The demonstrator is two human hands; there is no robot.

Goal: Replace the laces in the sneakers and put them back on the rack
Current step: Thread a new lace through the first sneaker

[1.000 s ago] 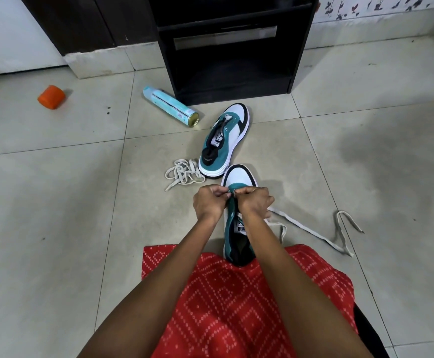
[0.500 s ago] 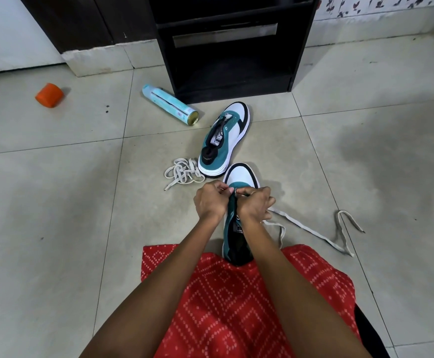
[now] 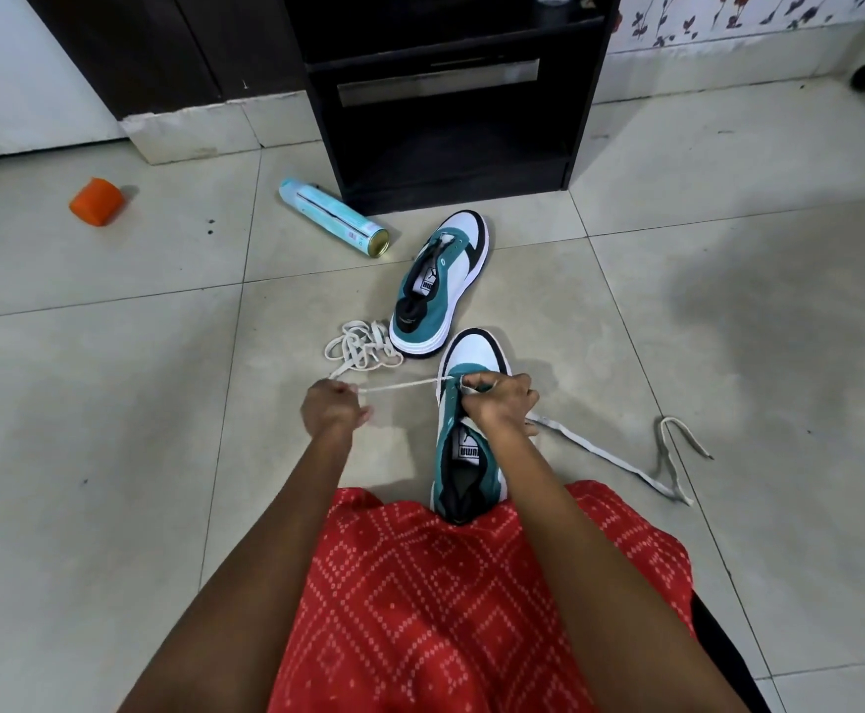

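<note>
Tiled floor w/ near sneaker (image 3: 471,455) right by the lap. L hand (image 3: 332,411) grip pinches lace (image 3: 399,387) taut to the left, prob taking slack thru. R hand (image 3: 502,403) grip pinches it at the eyelets to steady things.

Before us sits one sneaker (image 3: 467,455) — the second sneaker (image 3: 435,288) just behind it, a lace heap (image 3: 362,345) left of that, a can (image 3: 332,216) beyond, beside the rack (image 3: 451,120).

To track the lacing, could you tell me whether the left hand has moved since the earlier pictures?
Yes: the left hand has pulled leftward, away from the near sneaker, drawing the lace taut.
</note>
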